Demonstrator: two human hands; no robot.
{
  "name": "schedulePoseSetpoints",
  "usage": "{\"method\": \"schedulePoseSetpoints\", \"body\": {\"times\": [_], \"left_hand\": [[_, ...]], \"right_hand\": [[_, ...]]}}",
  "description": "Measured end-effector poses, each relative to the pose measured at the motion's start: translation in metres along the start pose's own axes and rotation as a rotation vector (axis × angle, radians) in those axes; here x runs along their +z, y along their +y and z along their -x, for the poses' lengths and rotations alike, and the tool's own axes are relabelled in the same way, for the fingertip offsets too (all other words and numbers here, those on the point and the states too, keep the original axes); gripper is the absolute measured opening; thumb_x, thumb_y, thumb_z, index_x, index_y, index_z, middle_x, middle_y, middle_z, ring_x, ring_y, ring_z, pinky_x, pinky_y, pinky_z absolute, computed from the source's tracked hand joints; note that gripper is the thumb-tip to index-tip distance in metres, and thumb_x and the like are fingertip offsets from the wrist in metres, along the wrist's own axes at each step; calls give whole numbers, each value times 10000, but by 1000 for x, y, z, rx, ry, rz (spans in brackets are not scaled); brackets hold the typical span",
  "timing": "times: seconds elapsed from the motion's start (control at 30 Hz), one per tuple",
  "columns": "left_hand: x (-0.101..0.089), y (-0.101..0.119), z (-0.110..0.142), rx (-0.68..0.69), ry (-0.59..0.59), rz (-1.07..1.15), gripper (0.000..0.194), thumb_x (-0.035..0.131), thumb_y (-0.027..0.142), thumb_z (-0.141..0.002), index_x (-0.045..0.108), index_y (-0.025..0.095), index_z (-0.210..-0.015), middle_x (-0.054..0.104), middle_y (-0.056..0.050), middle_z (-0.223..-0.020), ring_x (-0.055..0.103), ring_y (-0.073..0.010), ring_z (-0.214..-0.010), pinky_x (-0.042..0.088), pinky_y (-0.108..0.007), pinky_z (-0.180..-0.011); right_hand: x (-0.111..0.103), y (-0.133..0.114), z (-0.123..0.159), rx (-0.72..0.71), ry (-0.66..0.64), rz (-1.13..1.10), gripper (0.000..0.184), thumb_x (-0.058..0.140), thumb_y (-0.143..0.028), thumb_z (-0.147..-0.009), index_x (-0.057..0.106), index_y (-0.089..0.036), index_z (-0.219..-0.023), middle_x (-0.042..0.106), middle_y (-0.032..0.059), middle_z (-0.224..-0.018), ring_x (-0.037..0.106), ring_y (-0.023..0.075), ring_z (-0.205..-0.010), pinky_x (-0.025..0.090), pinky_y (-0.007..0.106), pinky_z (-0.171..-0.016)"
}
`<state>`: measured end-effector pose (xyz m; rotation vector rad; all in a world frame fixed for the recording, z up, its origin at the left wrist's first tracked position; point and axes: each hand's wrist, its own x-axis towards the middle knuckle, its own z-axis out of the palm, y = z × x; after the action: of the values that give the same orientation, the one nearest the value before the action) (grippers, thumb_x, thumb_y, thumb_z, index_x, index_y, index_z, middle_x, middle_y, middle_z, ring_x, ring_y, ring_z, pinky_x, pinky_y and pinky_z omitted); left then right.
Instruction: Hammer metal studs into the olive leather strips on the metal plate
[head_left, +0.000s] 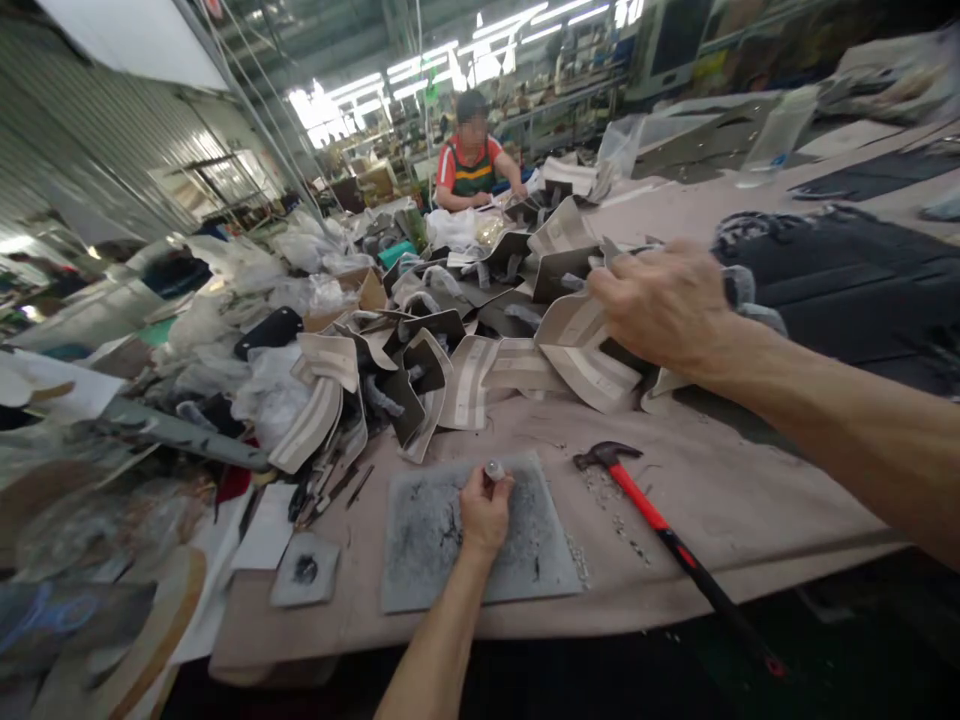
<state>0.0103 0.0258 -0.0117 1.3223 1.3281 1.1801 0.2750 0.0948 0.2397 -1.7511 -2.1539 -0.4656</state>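
My left hand (484, 508) rests on a scuffed grey work pad (420, 560) near the table's front edge, fingers closed round a small metal tool (494, 468) whose round top shows above the fist. My right hand (660, 305) reaches out to the heap of curved grey and beige cut pieces (517, 365), fingers curled onto one beige piece (574, 325) at the heap's right end. A hammer (660, 520) with a red and black handle lies on the table to the right of the pad, head toward the heap.
A smaller grey pad (306, 572) lies left of the work pad. Plastic bags and scraps (262, 390) crowd the left side. Dark sheet material (855, 290) covers the table at right. Another person in a red and green shirt (471, 165) sits at the far end.
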Motion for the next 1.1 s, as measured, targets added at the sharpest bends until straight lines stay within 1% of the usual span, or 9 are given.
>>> {"method": "schedulePoseSetpoints", "body": {"times": [0.1, 0.17, 0.23, 0.37, 0.47, 0.7, 0.93, 1.0, 1.1], "left_hand": [[0, -4, -1, -10, 20, 86, 198, 709, 293, -785, 660, 159, -922, 747, -69, -881, 705, -198, -830, 546, -295, -816], [0, -7, -2, -14, 73, 146, 215, 719, 309, -782, 655, 150, -911, 746, -72, -871, 705, -194, -825, 547, -296, -818], [-1, -10, -2, -17, 184, 205, 242, 721, 336, -788, 644, 144, -913, 743, -76, -872, 706, -191, -829, 548, -300, -828], [-5, -12, 1, -5, 409, 260, 297, 737, 378, -783, 623, 147, -930, 730, -70, -888, 709, -188, -841, 552, -309, -844], [-8, -3, 4, 12, 349, 240, 300, 740, 386, -785, 630, 150, -933, 733, -68, -883, 711, -192, -843, 558, -313, -842], [7, 23, -4, -11, -94, 284, 354, 788, 364, -752, 641, 158, -999, 745, -61, -886, 729, -206, -840, 579, -352, -863], [14, -1, -4, -57, -111, 312, 363, 777, 388, -770, 636, 147, -1003, 756, -77, -890, 734, -201, -844, 581, -360, -878], [13, -2, -4, -67, -116, 320, 381, 780, 417, -769, 635, 147, -995, 755, -80, -879, 735, -202, -830, 582, -366, -873], [14, -2, -5, -70, -129, 300, 367, 782, 428, -776, 643, 150, -970, 755, -82, -880, 734, -205, -832, 581, -361, -862]], "right_hand": [[-15, -28, 69, -44, 83, -15, 275, 395, -166, -969, 587, -203, -776, 541, 5, -739, 603, 166, -876, 377, 437, -994], [-4, -59, 121, -197, 137, -102, 248, 433, -174, -963, 586, -228, -776, 555, 6, -720, 507, 135, -679, 413, 353, -841], [20, -95, 171, -335, 131, -202, 220, 441, -121, -938, 609, -223, -840, 601, 38, -772, 480, 164, -656, 395, 356, -719], [72, -158, 245, -335, 10, -347, 254, 434, -13, -824, 601, -205, -823, 602, 68, -810, 512, 226, -784, 407, 456, -916], [95, -181, 276, -274, -7, -441, 283, 456, 23, -760, 611, -200, -843, 643, 68, -941, 536, 237, -901, 305, 518, -1104], [117, -191, 299, -278, -84, -459, 214, 558, -10, -717, 610, -191, -820, 645, 61, -956, 535, 243, -896, 304, 517, -1113], [97, -195, 279, -177, -130, -715, 113, 546, -120, -894, 588, -199, -963, 631, 64, -1035, 545, 228, -939, 395, 484, -1002], [93, -180, 274, -91, -52, -739, 128, 512, -143, -944, 574, -190, -1046, 613, 93, -1109, 545, 234, -992, 430, 439, -927], [99, -140, 270, 133, 33, -528, 125, 511, -185, -964, 566, -183, -1076, 597, 125, -1149, 549, 265, -1038, 440, 430, -898]]}}
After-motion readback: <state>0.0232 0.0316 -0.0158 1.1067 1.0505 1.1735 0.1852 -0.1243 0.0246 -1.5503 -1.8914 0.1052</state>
